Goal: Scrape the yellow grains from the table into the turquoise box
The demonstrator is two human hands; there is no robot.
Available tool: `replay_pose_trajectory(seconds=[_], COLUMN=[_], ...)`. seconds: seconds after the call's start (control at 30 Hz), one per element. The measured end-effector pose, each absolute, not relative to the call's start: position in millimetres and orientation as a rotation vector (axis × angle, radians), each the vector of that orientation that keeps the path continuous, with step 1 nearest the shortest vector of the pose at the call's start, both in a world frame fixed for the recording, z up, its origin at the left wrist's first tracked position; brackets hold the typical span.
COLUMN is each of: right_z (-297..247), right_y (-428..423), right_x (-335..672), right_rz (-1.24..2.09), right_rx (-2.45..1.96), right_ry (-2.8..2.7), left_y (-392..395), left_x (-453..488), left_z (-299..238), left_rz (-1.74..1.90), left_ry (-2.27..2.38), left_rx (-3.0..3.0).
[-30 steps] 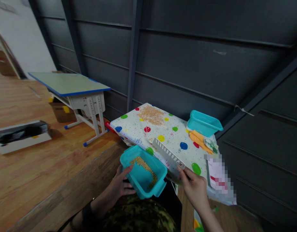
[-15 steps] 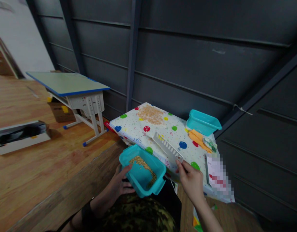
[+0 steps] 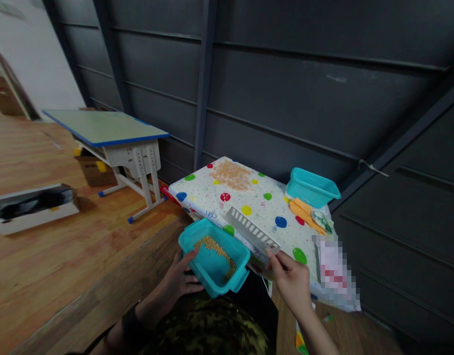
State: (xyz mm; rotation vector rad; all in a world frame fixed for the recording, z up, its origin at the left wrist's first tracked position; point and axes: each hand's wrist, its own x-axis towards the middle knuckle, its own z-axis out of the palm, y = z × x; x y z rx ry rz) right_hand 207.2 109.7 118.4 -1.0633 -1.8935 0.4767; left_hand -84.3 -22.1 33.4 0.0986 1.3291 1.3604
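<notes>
My left hand (image 3: 180,278) grips a turquoise plastic bin (image 3: 210,261) by its near left wall, thumb over the rim. Small yellow beans (image 3: 228,254) lie in a curved band on its floor. The bin hangs at the table's front edge, above my lap. Pinched in my right hand (image 3: 291,281) is one end of a long white slotted plastic piece (image 3: 251,230), slanting over the front of the table. Farther back on the balloon-print tablecloth (image 3: 197,186), a patch of similar beans (image 3: 232,175) is spread out, apart from both hands.
A second turquoise bin (image 3: 313,190) stands at the back right, beside orange cloth or gloves (image 3: 304,213) and a clear-and-green packet (image 3: 323,220). A blurred-out flat item (image 3: 333,268) lies at the right edge. Left are a desk (image 3: 108,128) and an open white box (image 3: 34,209).
The bin and my left hand have shifted slightly left and up. The white slotted piece has moved a little left and lower, its slotted face turned more towards me.
</notes>
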Motion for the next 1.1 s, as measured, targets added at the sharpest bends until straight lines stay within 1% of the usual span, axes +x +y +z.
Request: replay_pose_trajectory(seconds=[0.13, 0.3, 0.47, 0.73, 0.9, 1.1], right_z=[120.5, 119.9, 120.6, 127.8, 131.6, 136.0], right_y=[130.7, 143.2, 128.1, 109.7, 133.1, 181.0], right_x=[196.6, 186.0, 191.3, 195.0, 180.9, 142.7], right_rz=[0.364, 0.369, 0.442, 0.656, 0.622, 0.582], right_rx=[-1.113, -1.107, -1.068, -1.08, -1.129, -1.173], right_ry=[-1.837, -1.88, -1.933, -1.919, -1.822, -1.862], left_y=[-21.9, -19.0, -20.8, -23.1, -20.3, -19.3], left_x=[-84.3, -85.7, -88.8, -92.0, -94.8, -101.3], left_z=[30.4, 35.8, 46.6, 38.7, 34.3, 14.9], left_rz=[1.376, 1.364, 1.336, 1.338, 1.323, 1.331], left_ry=[1.319, 1.381, 1.362, 1.3, 1.307, 1.289], left_rx=[0.113, 0.065, 0.06, 0.091, 0.088, 0.092])
